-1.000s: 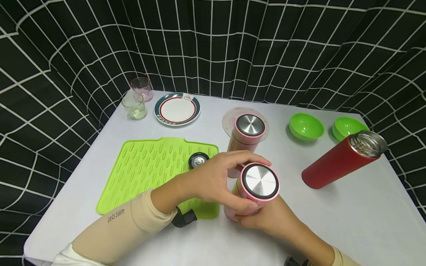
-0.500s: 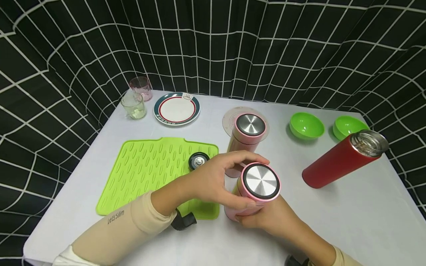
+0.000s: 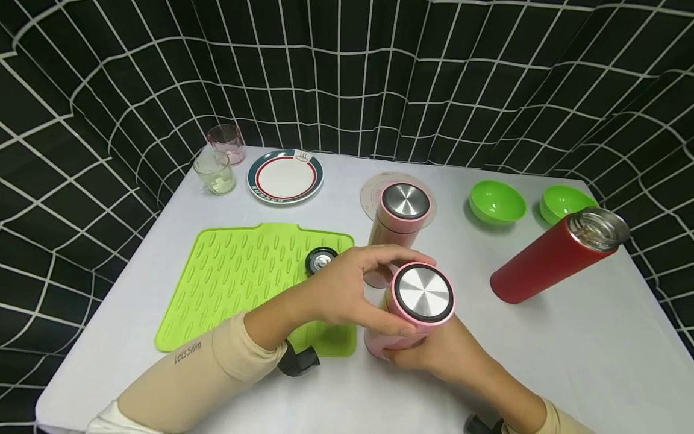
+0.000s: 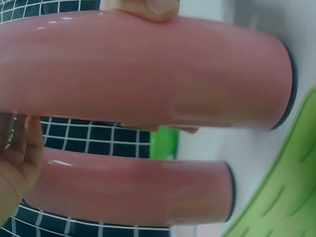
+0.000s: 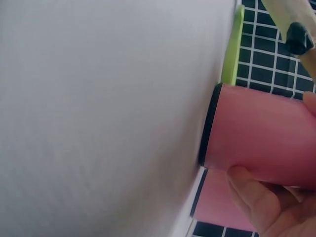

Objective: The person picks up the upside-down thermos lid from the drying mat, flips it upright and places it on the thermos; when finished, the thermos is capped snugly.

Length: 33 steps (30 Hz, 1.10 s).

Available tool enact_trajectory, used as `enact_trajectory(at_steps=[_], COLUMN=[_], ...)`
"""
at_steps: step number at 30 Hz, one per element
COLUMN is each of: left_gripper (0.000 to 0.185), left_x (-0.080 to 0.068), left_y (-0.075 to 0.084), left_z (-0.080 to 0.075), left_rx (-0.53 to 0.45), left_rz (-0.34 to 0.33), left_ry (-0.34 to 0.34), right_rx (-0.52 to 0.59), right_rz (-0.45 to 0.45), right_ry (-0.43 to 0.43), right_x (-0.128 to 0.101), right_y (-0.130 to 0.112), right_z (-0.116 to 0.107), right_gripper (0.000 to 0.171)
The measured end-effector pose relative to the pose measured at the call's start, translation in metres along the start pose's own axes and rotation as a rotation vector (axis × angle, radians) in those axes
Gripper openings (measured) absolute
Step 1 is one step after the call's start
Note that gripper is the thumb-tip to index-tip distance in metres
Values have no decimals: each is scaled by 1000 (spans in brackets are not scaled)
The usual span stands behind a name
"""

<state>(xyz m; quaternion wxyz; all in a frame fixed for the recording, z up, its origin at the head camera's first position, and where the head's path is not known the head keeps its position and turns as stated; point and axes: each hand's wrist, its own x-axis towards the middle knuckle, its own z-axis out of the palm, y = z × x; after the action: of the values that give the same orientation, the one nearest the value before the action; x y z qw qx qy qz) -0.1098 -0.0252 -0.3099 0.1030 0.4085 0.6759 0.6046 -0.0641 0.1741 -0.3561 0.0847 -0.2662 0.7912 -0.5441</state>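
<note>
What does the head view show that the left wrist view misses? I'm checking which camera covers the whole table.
Only the head view shows the left hand around the near pink flask's lid, the right hand on its body, the red flask, green bowls, plate and glasses. Only the left wrist view shows the flasks' dark base rims. Both show two pink flasks and the green mat.

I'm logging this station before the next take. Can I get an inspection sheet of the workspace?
Surface: white table, dry.
Job's things: near pink steel-lidded flask upright beside the green ribbed silicone mat.
Clutter: second pink flask, tilted open red flask, two green bowls, striped plate, two glasses, black cap.
Grippers: left hand grips the flask's lid; right hand holds its body.
Cables: nothing seen.
Surroundings: black checked curtain.
</note>
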Motion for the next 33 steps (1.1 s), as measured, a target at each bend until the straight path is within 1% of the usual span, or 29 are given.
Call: enact_trajectory(at_steps=[2, 3, 5, 7, 9, 10, 12, 14, 15, 17, 19, 21, 23, 24, 25, 26, 27, 28, 31, 33], left_gripper=[74, 75, 75, 75, 69, 67, 67, 69, 71, 75, 81, 83, 82, 79, 75, 71, 68, 67, 69, 71], left_x=[-1, -2, -2, -2, -2, -2, -1, -1, -1, -2, -3, -5, -6, -5, -5, -5, -4, -3, -2, -2], left_y=[2, 3, 6, 6, 4, 2, -2, -6, -7, -6, -3, 2, 7, 8, 9, 9, 8, 7, 2, 1], left_z=[2, 5, 11, 15, 16, 15, 11, 8, 7, 8, 13, 19, 24, 26, 26, 25, 23, 21, 12, 9], left_rx=[40, 67, 132, 174, 140, 99, 8, -62, -72, -61, -34, 21, 71, 86, 93, 80, 46, 7, -94, -108], left_rz=[-4, 2, 15, 23, 28, 25, 6, -18, -21, -14, -2, 8, 9, 8, 11, 5, -1, -10, -56, -69], left_ry=[8, 26, 88, 151, 169, 161, 109, 56, 43, 52, 95, 162, 223, 243, 252, 252, 241, 217, 126, 86], right_rx=[-14, -36, -63, -50, -32, -18, -25, -30, -34, -38, -39, -51, -68, -64, -63, -53, -40, -48, -78, -95], right_rz=[-26, -39, -29, -11, 19, 30, 35, 24, 14, 2, -54, -83, -69, -60, -33, 2, 27, 44, 54, 49], right_ry=[-11, -8, -4, -20, -20, -22, -12, -6, -6, -6, -27, -28, -18, -20, -19, -18, -22, -20, -3, 4], right_x=[2, 2, 1, 0, -2, -3, -4, -5, -5, -5, -3, -3, -4, -4, -4, -4, -4, -3, -3, -2], right_y=[-2, -2, 1, 8, 17, 22, 29, 33, 34, 35, 36, 36, 36, 36, 35, 35, 35, 35, 34, 34], right_z=[0, 0, 0, 1, 2, 2, 3, 3, 3, 2, 2, 1, 1, 1, 1, 1, 1, 1, 2, 1], right_gripper=[47, 46, 46, 45, 50, 51, 53, 54, 54, 54, 50, 48, 48, 47, 48, 50, 50, 51, 55, 56])
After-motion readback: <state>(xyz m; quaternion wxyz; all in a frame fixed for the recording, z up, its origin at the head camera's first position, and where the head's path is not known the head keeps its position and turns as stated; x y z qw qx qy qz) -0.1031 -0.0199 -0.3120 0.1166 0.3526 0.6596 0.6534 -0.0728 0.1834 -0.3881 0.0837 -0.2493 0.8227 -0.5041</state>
